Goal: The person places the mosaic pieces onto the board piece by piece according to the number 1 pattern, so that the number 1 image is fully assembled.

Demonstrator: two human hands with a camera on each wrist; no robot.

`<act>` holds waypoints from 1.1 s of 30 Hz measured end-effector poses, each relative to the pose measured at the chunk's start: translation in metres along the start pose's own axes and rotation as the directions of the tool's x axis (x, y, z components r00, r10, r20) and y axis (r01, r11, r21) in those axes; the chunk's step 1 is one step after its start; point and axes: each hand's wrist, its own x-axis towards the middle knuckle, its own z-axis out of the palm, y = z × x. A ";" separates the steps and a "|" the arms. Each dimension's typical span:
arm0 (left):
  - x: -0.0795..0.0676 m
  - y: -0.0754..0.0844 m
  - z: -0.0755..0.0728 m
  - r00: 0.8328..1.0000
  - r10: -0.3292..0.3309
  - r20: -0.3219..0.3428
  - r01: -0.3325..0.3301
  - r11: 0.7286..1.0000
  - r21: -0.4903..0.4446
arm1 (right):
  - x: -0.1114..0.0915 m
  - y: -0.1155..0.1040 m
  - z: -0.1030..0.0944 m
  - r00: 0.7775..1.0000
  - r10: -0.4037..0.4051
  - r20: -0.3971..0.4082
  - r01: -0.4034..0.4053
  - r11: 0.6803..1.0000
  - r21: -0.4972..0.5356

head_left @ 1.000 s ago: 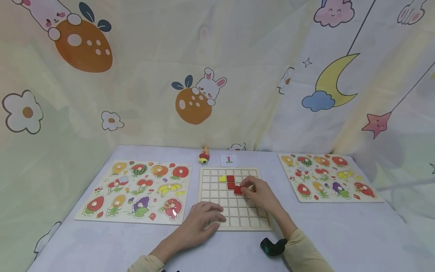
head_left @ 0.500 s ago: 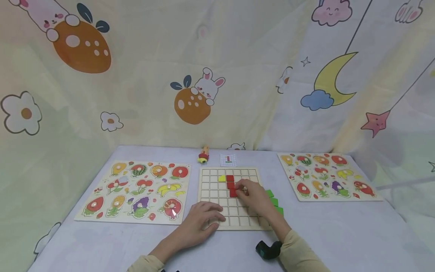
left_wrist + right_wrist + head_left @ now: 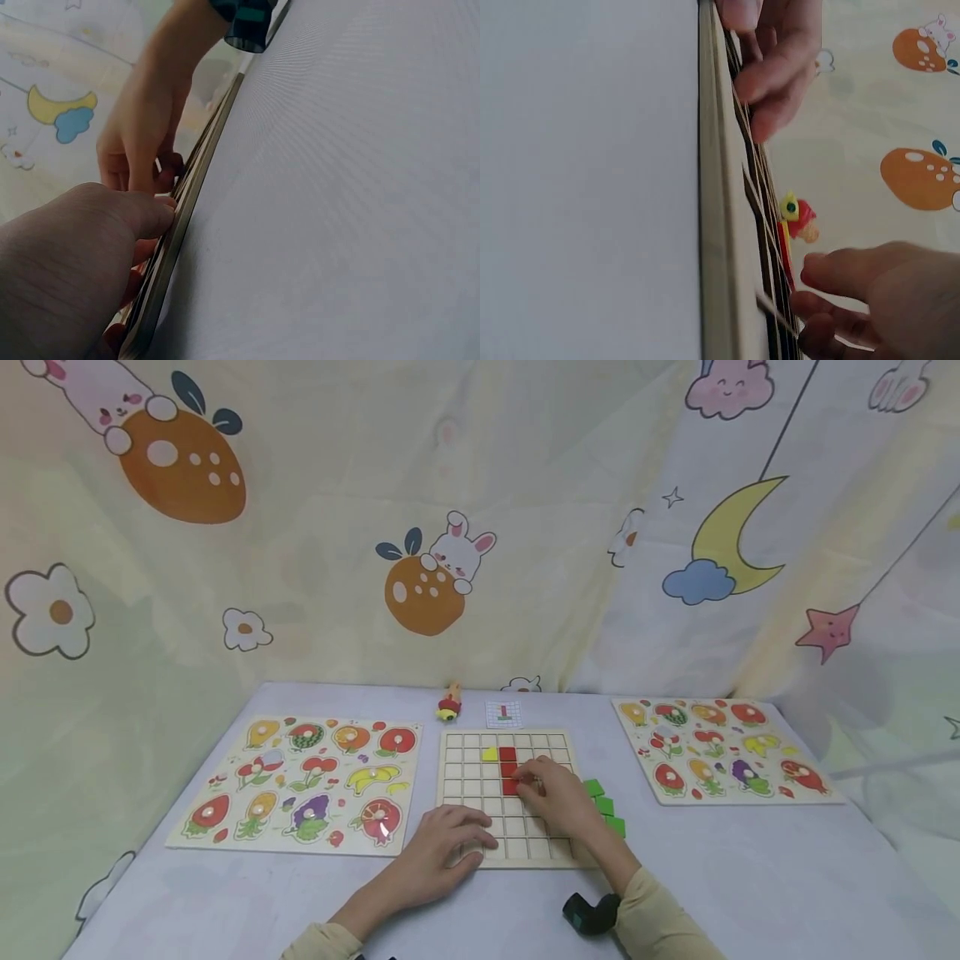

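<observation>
A wooden grid board (image 3: 459,802) lies in the middle of the table in the head view. Three red square tiles (image 3: 508,755) form a column on it, and one yellow tile (image 3: 490,754) sits left of the top one. My right hand (image 3: 558,797) is over the board, fingertips at the right edge of the lowest red tile; the right wrist view shows a gap between thumb and index finger. My left hand (image 3: 442,852) rests on the board's near left corner, fingers loosely spread. In the left wrist view its thumb (image 3: 154,214) lies along the board's edge.
Green tiles (image 3: 604,807) lie right of the board, partly behind my right arm. Behind it are a small pattern card (image 3: 503,714) and a little toy figure (image 3: 450,702). Fruit puzzle boards lie at the left (image 3: 345,814) and right (image 3: 720,795).
My right hand has moved left with a red tile, which now lies in line under the other two. The green tiles have come into sight. The left hand stays put.
</observation>
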 end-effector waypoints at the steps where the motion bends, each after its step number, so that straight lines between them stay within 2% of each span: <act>1: 0.000 0.000 0.000 1.000 -0.003 0.002 0.003 1.000 0.000 | 0.000 0.002 -0.002 1.000 0.009 0.005 -0.009 1.000 0.004; 7: -0.001 -0.001 0.002 1.000 -0.008 0.010 0.009 1.000 -0.012 | -0.001 0.023 -0.029 0.991 0.090 0.094 -0.094 0.995 0.032; 14: -0.001 -0.001 0.001 1.000 -0.006 0.011 0.006 1.000 -0.014 | -0.007 0.051 -0.064 0.979 0.056 0.198 -0.064 0.997 0.032; 17: -0.002 -0.001 0.000 1.000 -0.008 0.012 0.008 1.000 -0.016 | -0.009 0.058 -0.074 0.970 0.074 0.233 -0.082 0.996 0.023; 23: -0.003 -0.001 -0.001 1.000 -0.009 0.007 0.009 1.000 -0.014 | -0.011 0.068 -0.080 0.954 0.123 0.275 -0.121 0.992 -0.026; 29: -0.001 -0.001 -0.001 1.000 0.010 0.002 -0.009 1.000 -0.012 | -0.010 0.072 -0.080 0.954 0.144 0.262 -0.139 0.990 -0.039; 33: -0.001 -0.001 -0.001 1.000 0.006 0.008 -0.006 1.000 -0.016 | -0.008 0.073 -0.079 0.961 0.171 0.218 -0.171 0.985 -0.021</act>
